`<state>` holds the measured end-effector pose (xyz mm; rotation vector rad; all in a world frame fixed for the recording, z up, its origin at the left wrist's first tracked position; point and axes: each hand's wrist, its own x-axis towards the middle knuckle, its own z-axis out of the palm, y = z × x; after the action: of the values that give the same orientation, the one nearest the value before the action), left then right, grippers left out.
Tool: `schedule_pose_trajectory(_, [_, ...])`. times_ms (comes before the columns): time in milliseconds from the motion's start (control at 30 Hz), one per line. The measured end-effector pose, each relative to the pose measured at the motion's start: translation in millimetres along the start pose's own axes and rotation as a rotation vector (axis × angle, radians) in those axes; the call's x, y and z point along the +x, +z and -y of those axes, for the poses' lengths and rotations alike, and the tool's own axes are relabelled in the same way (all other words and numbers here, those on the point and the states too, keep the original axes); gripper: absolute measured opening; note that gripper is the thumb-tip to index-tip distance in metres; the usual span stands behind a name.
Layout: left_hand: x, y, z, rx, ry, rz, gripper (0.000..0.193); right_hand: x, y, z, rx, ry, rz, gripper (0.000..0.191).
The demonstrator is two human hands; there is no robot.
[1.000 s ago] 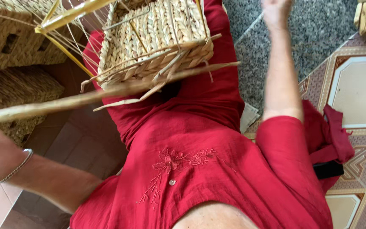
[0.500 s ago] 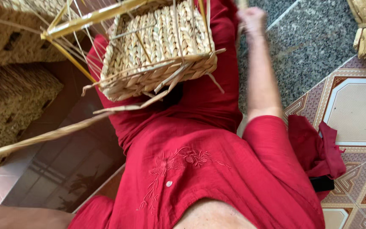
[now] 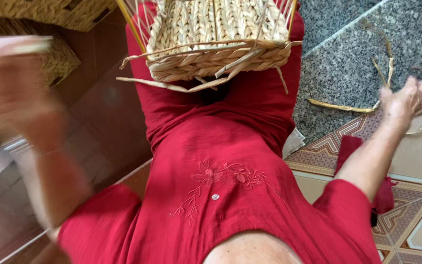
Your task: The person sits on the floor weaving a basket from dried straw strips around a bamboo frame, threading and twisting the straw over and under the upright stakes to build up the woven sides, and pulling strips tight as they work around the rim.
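I see my right hand [image 3: 409, 100] pinching a straw strip [image 3: 367, 105] beside the basket [image 3: 221, 39]; my blurred left hand [image 3: 13, 93] I cannot tell.

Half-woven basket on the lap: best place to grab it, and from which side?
Probably the thick braided rim of the woven basket, where it faces the person. It is the firmest band, and it is bare between the loose ends. Come from the body side, low over the red dress: thin upright stakes fence the far sides. Both hands are away from it now.
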<state>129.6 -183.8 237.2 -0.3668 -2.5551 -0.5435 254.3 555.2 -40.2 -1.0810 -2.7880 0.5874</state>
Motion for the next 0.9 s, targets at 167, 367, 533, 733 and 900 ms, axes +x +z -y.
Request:
schedule_pose_trajectory(167, [3.9,94.0,-73.9,-0.511,0.128,0.232,0.015,-55.4,12.5,170.1,0.409,-0.701,-0.010,0.008])
schedule_pose_trajectory(367, [3.8,168.2,-115.0,-0.653,0.202,0.215,0.015,-128.3,-16.9,331.8,0.437,-1.050,0.082,0.017])
schedule_pose_trajectory(533, [0.0,189.9,-116.4,-0.712,0.138,0.270,0.016,-130.8,-19.5,368.9,0.450,-1.032,0.104,0.018])
schedule_pose_trajectory(733, [-0.5,196.7,-127.0,-0.574,0.207,0.165,0.016,-129.1,-14.6,353.5,0.470,-1.176,-0.062,0.016])
schedule_pose_trajectory(900, [0.3,213.3,-137.0,-0.593,0.300,0.163,0.018,-134.8,-21.3,346.3,0.499,-1.236,-0.072,0.017])
